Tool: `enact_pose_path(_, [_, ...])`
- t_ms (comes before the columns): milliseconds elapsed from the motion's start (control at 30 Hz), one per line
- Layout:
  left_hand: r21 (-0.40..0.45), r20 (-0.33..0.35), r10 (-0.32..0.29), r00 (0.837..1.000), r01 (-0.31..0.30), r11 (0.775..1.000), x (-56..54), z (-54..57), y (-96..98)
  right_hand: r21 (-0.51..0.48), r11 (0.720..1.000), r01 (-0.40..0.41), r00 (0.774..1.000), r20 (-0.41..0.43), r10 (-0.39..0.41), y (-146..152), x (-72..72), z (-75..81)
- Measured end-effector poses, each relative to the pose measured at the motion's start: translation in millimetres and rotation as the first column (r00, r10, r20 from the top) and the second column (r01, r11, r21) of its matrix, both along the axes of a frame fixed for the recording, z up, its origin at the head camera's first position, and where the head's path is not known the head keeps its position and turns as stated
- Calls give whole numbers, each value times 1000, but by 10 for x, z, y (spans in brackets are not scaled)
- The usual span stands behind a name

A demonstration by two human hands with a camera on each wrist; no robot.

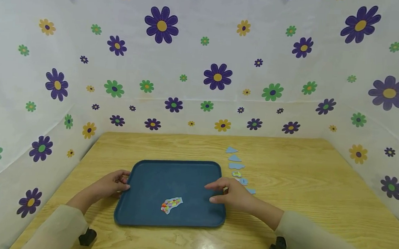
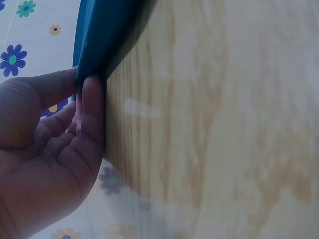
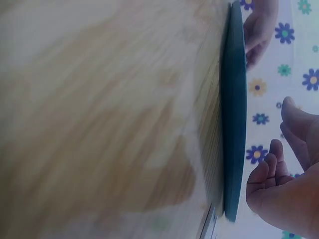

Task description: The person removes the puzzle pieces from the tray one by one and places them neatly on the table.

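Observation:
A dark blue rectangular tray (image 1: pixel 149 178) lies on the wooden table. My left hand (image 1: pixel 110 184) pinches its left rim, thumb on top and fingers below, as the left wrist view shows at the tray's edge (image 2: pixel 94 45). One cut-out piece (image 1: pixel 171 204) with a colourful patchwork print and pale blue edge rests in the tray, front of centre. Over the tray's right side hovers my right hand (image 1: pixel 233 194), thumb and fingers parted with nothing between them. The right wrist view shows this right hand (image 3: pixel 289 172) apart from the tray's side.
Several light blue cut-out pieces (image 1: pixel 235 158) form a column on the wooden table (image 1: pixel 301 182), just right of the tray; the right hand partly hides the nearest ones. A small piece (image 1: pixel 236 174) there has a yellow-green print. White flowered cloth (image 1: pixel 189 56) encloses the back and sides.

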State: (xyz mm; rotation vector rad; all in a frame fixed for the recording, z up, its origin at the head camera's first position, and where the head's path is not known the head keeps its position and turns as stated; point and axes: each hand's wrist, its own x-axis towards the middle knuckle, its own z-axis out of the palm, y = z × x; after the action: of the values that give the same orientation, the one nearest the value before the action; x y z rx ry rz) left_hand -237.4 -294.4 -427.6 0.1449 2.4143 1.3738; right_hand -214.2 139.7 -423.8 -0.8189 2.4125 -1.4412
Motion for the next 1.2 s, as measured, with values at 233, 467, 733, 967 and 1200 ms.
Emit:
enact_pose_path(233, [4, -7, -16, 1000, 16, 1000, -9, -13, -16, -2, 1000, -3, 1000, 17, 3, -311, 44, 71])
enact_pose_path(467, [15, -13, -14, 1000, 14, 1000, 1, -10, -16, -5, 999, -43, 998, 47, 44, -551, 3, 10])
enact_pose_path(733, [29, -7, -19, 1000, 19, 999, -19, -32, -25, 26, 998, -53, 996, 74, 51, -794, 45, 4])
enact_pose_path(967, [39, 3, -42, 999, 41, 998, -44, -58, -45, 49, 998, -44, 996, 82, 40, -975, 62, 5])
enact_pose_path(1200, [41, 5, -48, 999, 48, 998, -66, -60, -60, 96, 995, -34, 996, 80, 26, -1077, 19, -41])
